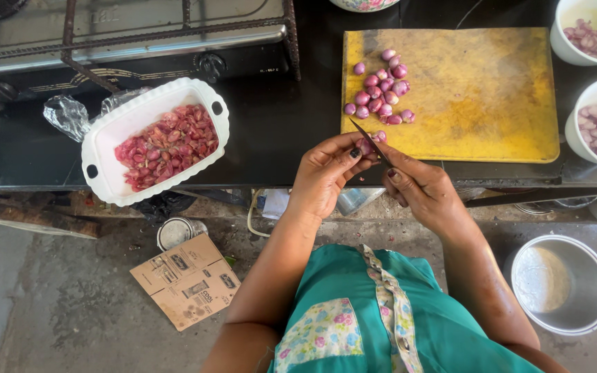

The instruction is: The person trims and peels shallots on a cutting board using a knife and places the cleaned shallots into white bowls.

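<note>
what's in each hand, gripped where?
Left hand pinches a small shallot at its sides with the fingertips. Right hand holds a knife; the handle is hidden.

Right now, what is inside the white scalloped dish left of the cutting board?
The white scalloped dish holds a heap of reddish shallot skins and trimmings. They cover most of its bottom; anything beneath is hidden.

We are looking down at a dark countertop [278, 117] carrying a yellow cutting board [478, 90]. Left of the board, a white oval dish [105, 148] and a gas stove [126, 41] are sitting on the counter. Right of the board, two white bowls [575, 31] [592, 93] are resting, and beyond its far edge a floral bowl [364, 5] is peeking in.
</note>
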